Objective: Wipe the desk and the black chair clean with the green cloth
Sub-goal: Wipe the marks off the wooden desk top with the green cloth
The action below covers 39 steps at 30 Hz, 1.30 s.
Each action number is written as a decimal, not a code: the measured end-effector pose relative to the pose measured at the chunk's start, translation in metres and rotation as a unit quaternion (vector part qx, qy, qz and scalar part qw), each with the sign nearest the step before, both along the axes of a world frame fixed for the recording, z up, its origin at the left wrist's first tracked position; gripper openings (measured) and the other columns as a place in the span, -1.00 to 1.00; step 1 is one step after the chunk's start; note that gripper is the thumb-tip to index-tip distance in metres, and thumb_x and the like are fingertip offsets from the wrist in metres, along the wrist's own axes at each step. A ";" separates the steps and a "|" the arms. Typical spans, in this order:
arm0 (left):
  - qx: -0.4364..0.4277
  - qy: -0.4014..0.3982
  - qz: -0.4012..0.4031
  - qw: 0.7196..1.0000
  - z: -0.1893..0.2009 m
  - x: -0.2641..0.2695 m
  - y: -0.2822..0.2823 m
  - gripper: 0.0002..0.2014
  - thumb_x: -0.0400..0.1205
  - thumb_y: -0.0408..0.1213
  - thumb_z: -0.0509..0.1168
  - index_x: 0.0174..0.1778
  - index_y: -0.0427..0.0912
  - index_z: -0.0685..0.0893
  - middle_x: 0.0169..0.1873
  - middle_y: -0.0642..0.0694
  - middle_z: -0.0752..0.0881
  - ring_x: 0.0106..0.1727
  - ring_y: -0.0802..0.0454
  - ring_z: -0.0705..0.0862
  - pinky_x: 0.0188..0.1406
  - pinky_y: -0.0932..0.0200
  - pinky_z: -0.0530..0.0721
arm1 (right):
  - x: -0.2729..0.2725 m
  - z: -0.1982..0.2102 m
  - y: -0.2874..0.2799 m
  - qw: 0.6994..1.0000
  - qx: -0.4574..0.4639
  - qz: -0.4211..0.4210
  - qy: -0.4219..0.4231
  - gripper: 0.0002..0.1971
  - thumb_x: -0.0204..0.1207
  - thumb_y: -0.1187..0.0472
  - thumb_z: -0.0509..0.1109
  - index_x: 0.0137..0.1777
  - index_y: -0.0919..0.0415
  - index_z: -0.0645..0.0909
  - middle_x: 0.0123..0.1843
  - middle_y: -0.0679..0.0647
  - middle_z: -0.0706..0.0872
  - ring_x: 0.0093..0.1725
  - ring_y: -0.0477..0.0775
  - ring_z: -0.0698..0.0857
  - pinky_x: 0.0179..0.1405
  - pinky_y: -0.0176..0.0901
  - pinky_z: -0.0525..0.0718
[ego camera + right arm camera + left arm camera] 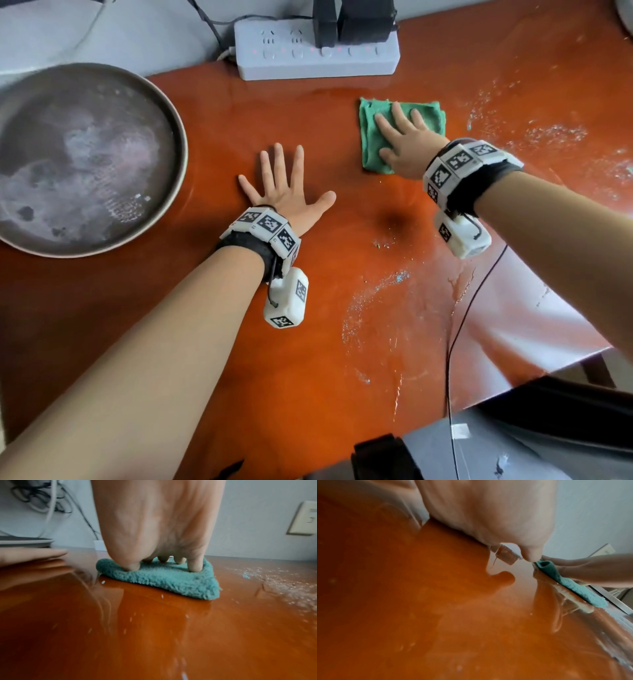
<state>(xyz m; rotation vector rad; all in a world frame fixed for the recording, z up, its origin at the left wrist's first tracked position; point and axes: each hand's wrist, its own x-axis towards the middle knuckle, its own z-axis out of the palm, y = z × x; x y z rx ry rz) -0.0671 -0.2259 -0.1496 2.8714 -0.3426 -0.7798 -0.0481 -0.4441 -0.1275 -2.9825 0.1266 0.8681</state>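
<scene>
Your right hand [406, 142] lies flat on the folded green cloth [373, 137], fingers spread and pressing it to the wet desk [342, 342] — nothing gripped. Your left hand [286, 192] rests open, palm down, bracing. Risk: the cloth sits near the power strip [318, 51] — water pushed rearward could reach it. White residue [555, 133] to the right remains untouched. The black chair [565, 404] is not yet wiped.

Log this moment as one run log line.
right hand presses green cloth on desk | left hand flat on desk | residue remains
</scene>
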 end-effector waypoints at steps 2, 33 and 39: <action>-0.002 0.001 -0.001 1.000 0.000 0.000 0.000 -0.14 0.62 0.35 -0.06 0.62 0.06 -0.42 0.62 -0.08 -0.43 0.63 -0.11 -0.43 0.48 -0.43 -0.36 | -0.015 0.000 0.001 0.999 -0.002 0.049 0.006 -0.39 0.72 0.02 -0.04 0.67 0.00 -0.26 0.70 0.11 -0.24 0.66 0.34 -0.15 0.57 0.36 0.11; -0.002 -0.003 -0.006 1.000 0.000 -0.001 0.001 -0.11 0.61 0.33 0.01 0.62 0.06 -0.42 0.62 -0.09 -0.44 0.63 -0.13 -0.43 0.48 -0.44 -0.35 | -0.035 0.013 0.023 1.000 0.013 -0.004 0.021 -0.36 0.72 0.01 0.05 0.67 -0.07 -0.21 0.70 0.02 -0.26 0.67 0.22 -0.14 0.54 0.27 0.25; -0.002 -0.003 -0.005 1.000 0.001 -0.001 0.001 -0.15 0.64 0.28 0.01 0.63 0.07 -0.40 0.63 -0.08 -0.42 0.63 -0.13 -0.42 0.48 -0.44 -0.35 | -0.061 0.010 0.037 0.997 -0.006 0.068 0.026 -0.36 0.72 0.00 0.02 0.67 -0.03 -0.27 0.70 0.06 -0.29 0.67 0.25 -0.16 0.54 0.31 0.22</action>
